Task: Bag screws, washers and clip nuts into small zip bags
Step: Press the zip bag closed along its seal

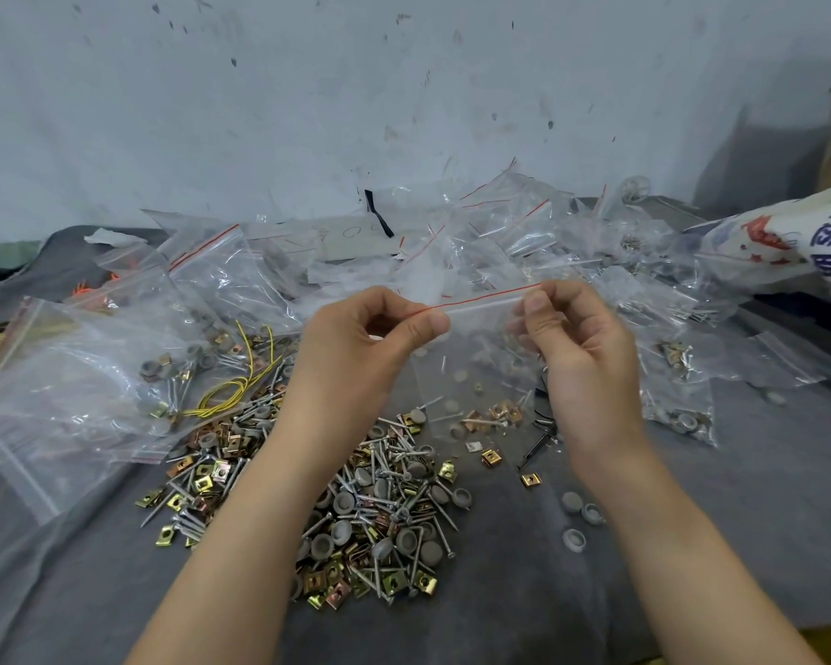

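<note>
While the pile (380, 511) of screws, grey washers and clip nuts lies nearest on the cloth (548, 592), between the forearms, both hands are raised just beyond it with one small bag (476, 362) strung between them

Few loose caps (574, 539) near right, apart from pile

Left hand (370, 338): thumb and forefinger pinched narrow on left end of the zip (480, 300), other fingers curled. Right hand (576, 348): same narrow pinch on right end

Key relation: zip's long axis runs left-right between the two pinches, right end a bit higher and farther. Bag body hangs below fingers, toward the pile. A few clip nuts and a screw seem to sit in its bottom, though the clear plastic makes inside vs behind hard to tell. Can't tell if mouth is sealed

Judgement: closing step. Each hand is already on an end, neither nearer, so the seal is likely a pinch run along the strip left-right. Risk: a gap mid-strip

Left, a big bag (68, 376) and yellow wire (241, 381). Farther, heap (500, 223) of clear bags; printed sack (797, 237) far right; wall (308, 88) behind
</note>
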{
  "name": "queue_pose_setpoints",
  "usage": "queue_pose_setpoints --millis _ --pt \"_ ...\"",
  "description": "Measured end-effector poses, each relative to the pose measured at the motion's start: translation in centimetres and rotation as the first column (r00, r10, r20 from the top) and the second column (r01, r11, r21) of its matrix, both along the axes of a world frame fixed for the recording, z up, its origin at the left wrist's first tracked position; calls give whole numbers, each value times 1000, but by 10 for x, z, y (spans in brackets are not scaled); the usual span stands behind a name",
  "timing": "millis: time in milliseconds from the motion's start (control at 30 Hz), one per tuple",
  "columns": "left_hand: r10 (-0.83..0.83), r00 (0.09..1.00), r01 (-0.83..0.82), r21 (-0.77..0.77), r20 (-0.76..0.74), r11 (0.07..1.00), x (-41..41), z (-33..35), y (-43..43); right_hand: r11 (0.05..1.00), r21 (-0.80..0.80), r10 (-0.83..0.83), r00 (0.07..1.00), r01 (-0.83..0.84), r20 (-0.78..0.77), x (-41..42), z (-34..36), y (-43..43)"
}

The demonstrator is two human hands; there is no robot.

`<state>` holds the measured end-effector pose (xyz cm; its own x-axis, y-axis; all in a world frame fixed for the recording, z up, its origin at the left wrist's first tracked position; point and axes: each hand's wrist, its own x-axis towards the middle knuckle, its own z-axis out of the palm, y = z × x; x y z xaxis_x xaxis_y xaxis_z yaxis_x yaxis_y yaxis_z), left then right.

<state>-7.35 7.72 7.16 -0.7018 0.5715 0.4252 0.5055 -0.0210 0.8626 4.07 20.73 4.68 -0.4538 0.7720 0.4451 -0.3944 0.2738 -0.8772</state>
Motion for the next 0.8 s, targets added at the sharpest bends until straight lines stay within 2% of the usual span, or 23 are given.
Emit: queue_pose_setpoints --millis 200,333,433,500,567,633,700,800 --pt "55 998 -57 -57 -36 997 -4 0 -2 1000 -4 -4 1000 4 -9 -10 2 -3" --pt "10 975 -64 -237 -224 970 -4 5 -7 996 85 -3 999 0 37 -13 5 -8" --pt "-80 956 2 -268 -281 963 2 9 -7 989 146 -41 999 37 20 -11 3 -12" --pt "-113 965 49 -256 -239 965 2 8 -6 979 182 -105 994 97 36 -11 -2 -11" --pt "-77 983 36 -242 -165 970 -4 7 -9 965 227 -155 985 134 80 -13 -9 -11" --pt "20 1000 -21 -173 -7 985 -18 8 -15 951 269 -187 975 150 118 -18 -16 -12" --pt "192 971 -188 -36 140 981 -37 11 -27 925 344 -224 962 161 155 -25 -21 -16" --pt "464 839 -523 185 285 832 -68 18 -56 901 415 -230 950 126 212 -32 -29 -21"
